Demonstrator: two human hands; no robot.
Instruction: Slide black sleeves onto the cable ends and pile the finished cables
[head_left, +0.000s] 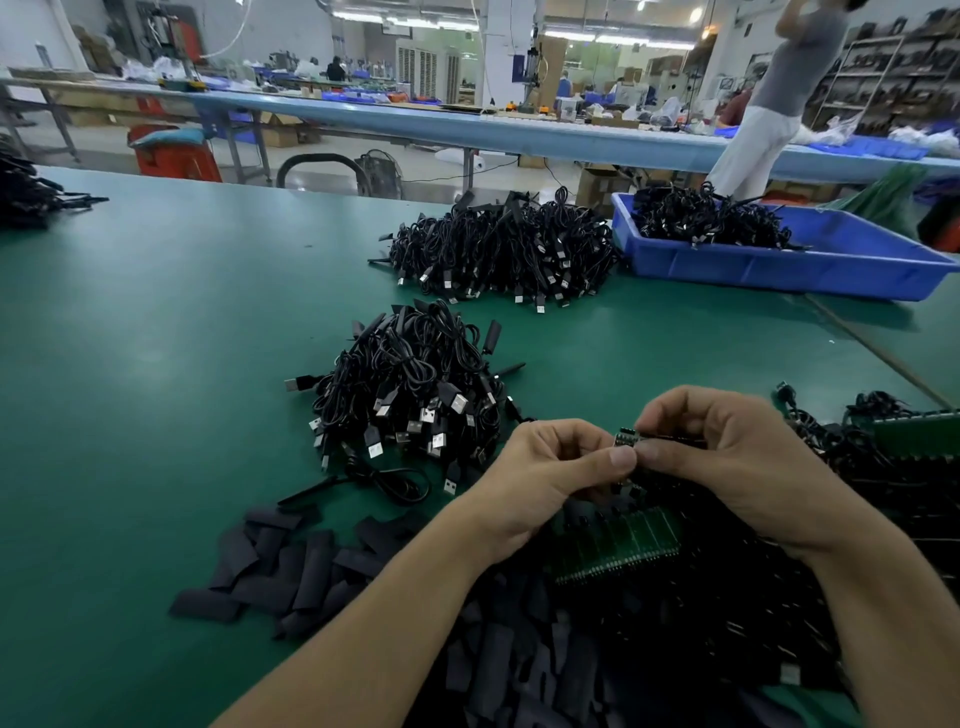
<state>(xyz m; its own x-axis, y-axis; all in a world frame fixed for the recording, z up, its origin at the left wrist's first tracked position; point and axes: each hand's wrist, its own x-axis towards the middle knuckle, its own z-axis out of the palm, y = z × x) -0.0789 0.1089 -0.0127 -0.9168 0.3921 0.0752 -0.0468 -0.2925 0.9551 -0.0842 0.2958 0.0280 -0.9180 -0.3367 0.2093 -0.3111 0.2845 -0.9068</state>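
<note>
My left hand (550, 467) and my right hand (727, 457) meet above the green table, both pinching a small green circuit board (626, 437) on a cable end. Whether a sleeve is on it is hidden by my fingers. Loose flat black sleeves (291, 566) lie scattered at the lower left of my arms. Under my hands lie more black cables with a row of green boards (618, 540). A pile of coiled black USB cables (410, 395) sits just left of my hands, touching neither hand.
A larger cable pile (498, 249) lies farther back. A blue tray (779, 260) holding cables stands at the back right. Another dark heap (26, 197) sits at the far left edge. A person (774, 98) stands behind the tray. Bare green table surface (156, 338) spreads left.
</note>
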